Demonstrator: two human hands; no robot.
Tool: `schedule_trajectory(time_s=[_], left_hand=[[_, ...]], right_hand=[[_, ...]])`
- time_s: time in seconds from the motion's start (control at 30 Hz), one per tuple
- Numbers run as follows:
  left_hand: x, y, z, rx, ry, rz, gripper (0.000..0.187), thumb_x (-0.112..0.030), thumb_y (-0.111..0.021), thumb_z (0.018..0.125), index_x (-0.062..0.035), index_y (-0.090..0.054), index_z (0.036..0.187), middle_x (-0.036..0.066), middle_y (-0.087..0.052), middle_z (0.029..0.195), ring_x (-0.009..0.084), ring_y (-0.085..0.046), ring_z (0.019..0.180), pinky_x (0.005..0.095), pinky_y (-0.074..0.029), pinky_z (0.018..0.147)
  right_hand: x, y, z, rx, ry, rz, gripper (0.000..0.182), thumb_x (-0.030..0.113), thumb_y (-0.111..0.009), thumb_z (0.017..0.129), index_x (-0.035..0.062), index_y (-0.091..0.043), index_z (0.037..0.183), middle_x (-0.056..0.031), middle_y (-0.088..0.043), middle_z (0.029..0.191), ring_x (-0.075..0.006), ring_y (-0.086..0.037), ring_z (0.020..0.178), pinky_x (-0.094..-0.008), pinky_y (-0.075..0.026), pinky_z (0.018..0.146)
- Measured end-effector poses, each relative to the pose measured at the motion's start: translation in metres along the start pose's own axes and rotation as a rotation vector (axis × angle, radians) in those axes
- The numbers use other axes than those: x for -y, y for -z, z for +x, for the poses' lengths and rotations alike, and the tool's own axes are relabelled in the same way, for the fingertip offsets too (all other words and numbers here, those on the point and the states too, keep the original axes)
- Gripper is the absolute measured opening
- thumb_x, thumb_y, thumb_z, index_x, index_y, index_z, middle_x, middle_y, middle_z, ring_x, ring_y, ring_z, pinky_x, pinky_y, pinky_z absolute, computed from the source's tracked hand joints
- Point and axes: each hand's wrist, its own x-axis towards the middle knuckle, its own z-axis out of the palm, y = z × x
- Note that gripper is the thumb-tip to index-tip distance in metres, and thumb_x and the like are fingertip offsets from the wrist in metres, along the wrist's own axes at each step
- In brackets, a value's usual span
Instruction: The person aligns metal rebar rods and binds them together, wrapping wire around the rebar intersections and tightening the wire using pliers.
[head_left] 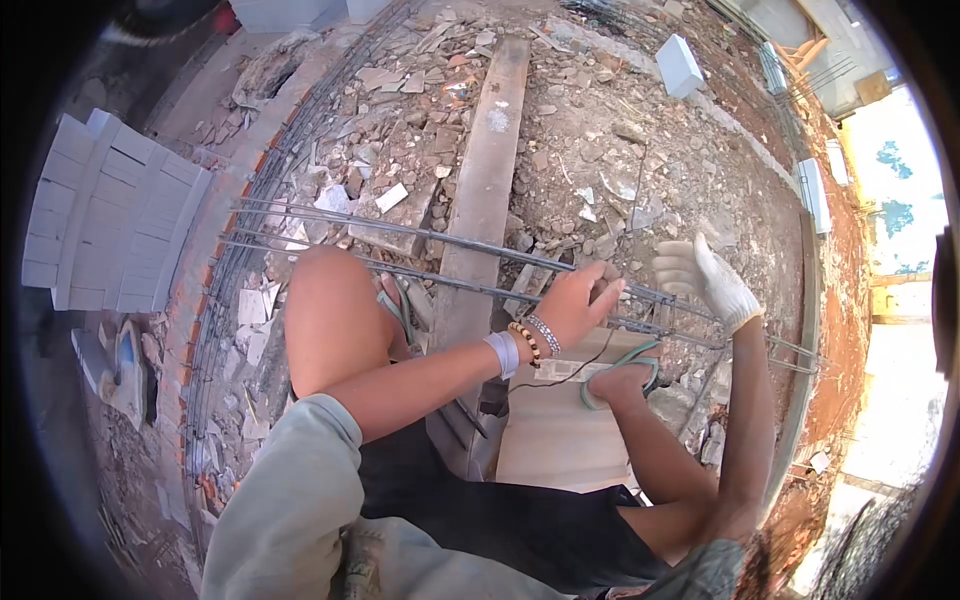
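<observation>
My bare left hand, with bracelets at the wrist, is at the long steel rebar rods. Its fingers are curled in a pinch, and a thin dark wire runs down from them in a loose curve. My right hand wears a white work glove. It is held open beside the rods, its fingers stretched toward the left and the thumb raised. The rods form a narrow rebar frame lying crosswise in front of me. Where the wire meets the rods is hidden behind my left hand.
A wooden plank runs away from me over broken rubble. Grey blocks are stacked at the left, near more bundled rebar. A white block lies at the back right. My sandaled foot rests below the frame.
</observation>
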Motion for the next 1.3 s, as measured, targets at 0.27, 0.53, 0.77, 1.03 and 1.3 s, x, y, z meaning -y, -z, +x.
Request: schedule_trajectory(time_s=[0.27, 0.53, 0.77, 1.03, 1.3], left_hand=[[-0.064, -0.025, -0.041, 0.119, -0.306, 0.138, 0.03, -0.034, -0.062, 0.093, -0.0049, -0.061, 0.101, 0.011, -0.068, 0.071, 0.0243, -0.067, 0.061, 0.0351, -0.051, 0.058], [-0.098, -0.001, -0.045, 0.22, -0.422, -0.119, 0.048, -0.044, -0.044, 0.1, -0.0014, -0.059, 0.116, 0.017, -0.067, 0.095, 0.0259, -0.067, 0.085, 0.0374, -0.051, 0.079], [-0.117, 0.041, -0.002, 0.127, -0.318, -0.525, 0.056, -0.044, -0.03, 0.106, 0.0028, -0.055, 0.123, 0.01, -0.069, 0.107, 0.0162, -0.062, 0.099, 0.0316, -0.047, 0.092], [-0.111, 0.052, 0.012, 0.182, -0.07, -0.717, 0.05, -0.044, -0.04, 0.103, 0.0011, -0.056, 0.118, 0.012, -0.069, 0.111, 0.0134, -0.061, 0.101, 0.0287, -0.047, 0.09], [-0.103, 0.052, 0.022, 0.072, -0.169, -0.701, 0.046, -0.044, -0.042, 0.103, -0.002, -0.06, 0.098, 0.006, -0.065, 0.089, 0.0151, -0.062, 0.098, 0.0294, -0.047, 0.086]], right_hand=[[0.096, -0.107, -0.067, -0.294, 0.57, 0.08, 0.044, 0.034, -0.044, 0.104, 0.0014, -0.047, 0.133, -0.0049, -0.059, 0.091, -0.0145, -0.056, 0.077, -0.0315, -0.05, 0.072], [0.114, -0.159, -0.138, -0.445, 0.382, -0.197, 0.027, 0.014, -0.053, 0.099, 0.0023, -0.061, 0.122, 0.0, -0.059, 0.082, -0.0048, -0.052, 0.067, -0.0225, -0.044, 0.06], [0.091, -0.172, -0.117, -0.439, 0.504, -0.765, 0.022, 0.013, -0.06, 0.092, 0.002, -0.065, 0.11, -0.0184, -0.067, 0.09, -0.0266, -0.068, 0.074, -0.0351, -0.051, 0.067], [0.093, -0.167, -0.098, -0.375, 0.585, -0.736, 0.022, 0.011, -0.054, 0.097, 0.0002, -0.063, 0.113, -0.0145, -0.07, 0.092, -0.0241, -0.068, 0.075, -0.0338, -0.051, 0.064], [0.09, -0.165, -0.08, -0.323, 0.579, -0.624, 0.02, 0.013, -0.052, 0.097, -0.0008, -0.063, 0.107, -0.0132, -0.063, 0.085, -0.0211, -0.058, 0.069, -0.0329, -0.048, 0.065]])
